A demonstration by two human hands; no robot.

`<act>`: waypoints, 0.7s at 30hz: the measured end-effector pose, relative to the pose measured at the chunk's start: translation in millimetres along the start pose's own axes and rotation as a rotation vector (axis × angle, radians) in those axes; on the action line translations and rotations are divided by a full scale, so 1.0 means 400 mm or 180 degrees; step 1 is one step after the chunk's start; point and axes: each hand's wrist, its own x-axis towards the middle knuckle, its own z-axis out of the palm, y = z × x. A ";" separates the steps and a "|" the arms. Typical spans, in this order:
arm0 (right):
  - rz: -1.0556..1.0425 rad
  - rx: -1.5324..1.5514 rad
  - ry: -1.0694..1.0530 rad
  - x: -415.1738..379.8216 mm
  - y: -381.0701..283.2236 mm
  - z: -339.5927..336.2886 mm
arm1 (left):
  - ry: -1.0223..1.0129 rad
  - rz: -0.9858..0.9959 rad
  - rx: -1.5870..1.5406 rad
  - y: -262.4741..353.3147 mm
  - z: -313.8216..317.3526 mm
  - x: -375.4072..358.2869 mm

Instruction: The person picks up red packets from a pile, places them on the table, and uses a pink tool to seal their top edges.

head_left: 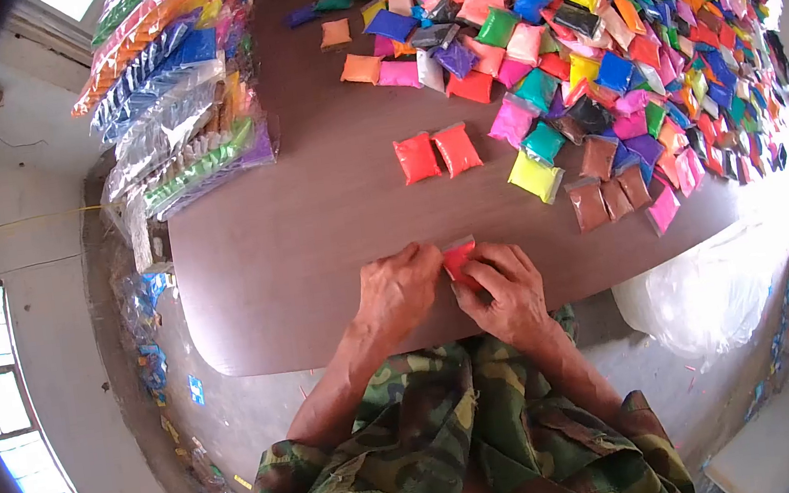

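A small red packet (458, 257) is between my two hands, just above the near part of the brown table. My right hand (506, 290) grips it from the right, thumb and fingers closed on its side. At its left edge, the curled fingers of my left hand (400, 287) pinch together; the exact grip there is partly hidden. Two more red packets, one on the left (417, 158) and one on the right (457, 149), lie side by side beyond my hands. Several brown packets (590, 207) rest to the right, close to a yellow packet (535, 176).
A large heap of small packets in many colours (573, 18) covers the table's far right. Clear bags of sorted packets (185, 105) are stacked at the far left. The table's curved near edge (262, 372) runs before my lap. A clear plastic bag (705, 292) hangs below at right.
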 end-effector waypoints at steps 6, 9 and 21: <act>-0.0093 -0.0063 -0.0049 -0.003 0.005 -0.011 | 0.0233 -0.0305 -0.0465 -0.009 -0.013 -0.003; -0.0045 -0.0069 -0.0033 -0.005 -0.006 -0.010 | 0.0158 -0.0366 -0.0722 0.035 -0.012 -0.051; -0.0138 -0.0157 0.0015 0.007 -0.017 -0.009 | 0.0424 -0.0632 -0.1026 0.057 -0.032 -0.088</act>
